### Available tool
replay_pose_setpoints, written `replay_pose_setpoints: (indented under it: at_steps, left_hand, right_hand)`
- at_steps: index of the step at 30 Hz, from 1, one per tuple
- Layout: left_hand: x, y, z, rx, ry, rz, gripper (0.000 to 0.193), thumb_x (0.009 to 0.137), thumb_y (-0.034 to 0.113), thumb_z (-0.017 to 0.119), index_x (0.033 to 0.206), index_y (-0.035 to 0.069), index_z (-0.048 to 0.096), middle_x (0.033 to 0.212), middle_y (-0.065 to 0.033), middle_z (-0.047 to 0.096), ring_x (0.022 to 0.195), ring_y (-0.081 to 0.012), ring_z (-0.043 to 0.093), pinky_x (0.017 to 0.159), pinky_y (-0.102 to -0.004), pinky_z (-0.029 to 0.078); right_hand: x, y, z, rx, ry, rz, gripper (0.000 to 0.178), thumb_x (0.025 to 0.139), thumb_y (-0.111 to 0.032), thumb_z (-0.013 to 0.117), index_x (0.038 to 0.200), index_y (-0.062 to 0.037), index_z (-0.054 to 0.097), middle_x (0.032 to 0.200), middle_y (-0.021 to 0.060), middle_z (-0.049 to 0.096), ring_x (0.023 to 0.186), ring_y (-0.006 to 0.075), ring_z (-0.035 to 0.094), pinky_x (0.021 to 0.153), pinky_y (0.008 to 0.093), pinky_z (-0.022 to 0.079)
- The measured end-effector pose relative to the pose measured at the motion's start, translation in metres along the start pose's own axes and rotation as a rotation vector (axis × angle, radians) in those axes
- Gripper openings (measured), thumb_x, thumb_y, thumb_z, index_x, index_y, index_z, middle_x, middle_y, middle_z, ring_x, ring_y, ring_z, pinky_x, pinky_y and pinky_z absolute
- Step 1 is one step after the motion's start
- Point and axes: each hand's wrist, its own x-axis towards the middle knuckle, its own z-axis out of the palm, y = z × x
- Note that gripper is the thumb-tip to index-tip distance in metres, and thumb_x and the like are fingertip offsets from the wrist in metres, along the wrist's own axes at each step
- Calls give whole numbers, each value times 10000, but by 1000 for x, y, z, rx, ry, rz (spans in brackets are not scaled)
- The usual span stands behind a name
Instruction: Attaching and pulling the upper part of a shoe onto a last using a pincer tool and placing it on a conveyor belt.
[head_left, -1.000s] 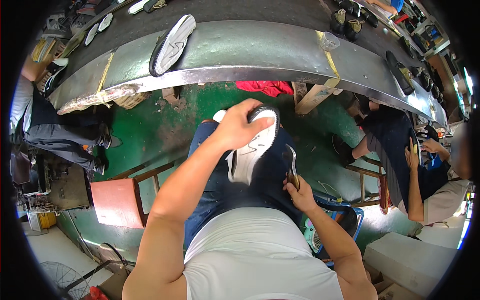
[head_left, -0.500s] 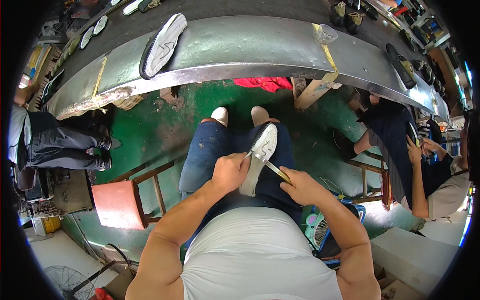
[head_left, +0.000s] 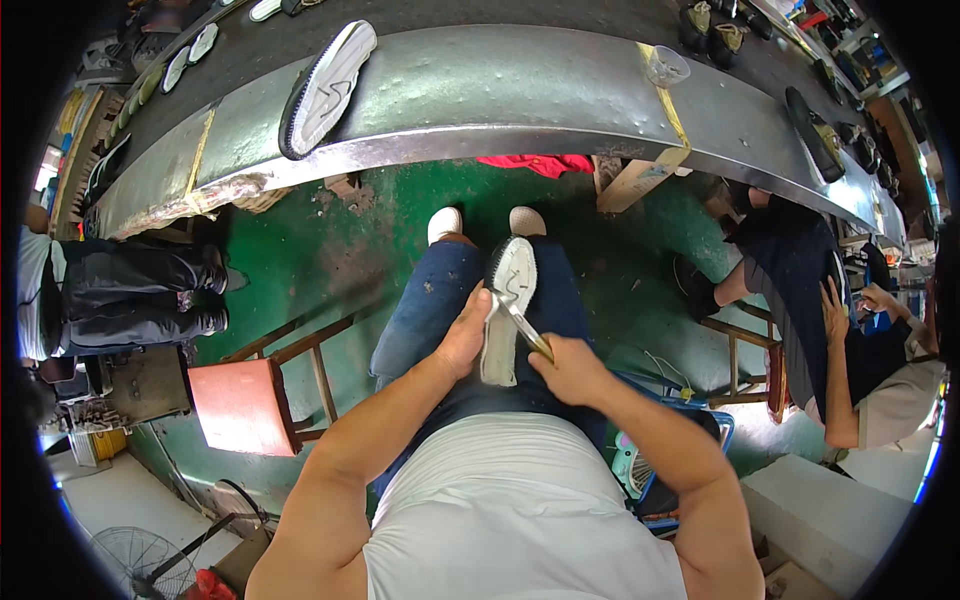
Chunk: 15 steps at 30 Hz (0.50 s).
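In the head view, the person's left hand (head_left: 468, 338) has its grip closed on the side of a black-and-white shoe (head_left: 515, 272), held above the lap (head_left: 430, 300); the right hand (head_left: 572, 370) wraps its grip round a metal-headed tool (head_left: 527, 328). Ahead, another shoe (head_left: 331, 90) rests on the counter (head_left: 500, 85).

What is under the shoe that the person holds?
Below the shoe are the person's blue trousers, seen on both sides of it. The shoe's downward face and whatever lies directly beneath are covered, so I cannot tell whether they touch.
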Motion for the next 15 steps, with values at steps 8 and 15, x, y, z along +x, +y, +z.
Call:
replay_pose_setpoints:
  at_steps: [8,15]
  left_hand:
    - [8,2,10,299,69,218,713,1028,443,527,1573,82,243,1444,-107,480,1314,-191,457,1096,-323,376]
    - [9,4,18,194,36,175,695,1009,342,598,1563,74,276,1402,-100,528,1240,-183,523,1045,-317,429]
  right_hand:
    - [-9,12,7,537,-125,205,343,972,-252,633,1205,-2,610,826,54,625,584,116,596,538,274,504]
    - [-3,35,-2,1015,-322,295,282,1000,-169,587,1216,12,572,960,58,626,852,140,626,559,245,528]
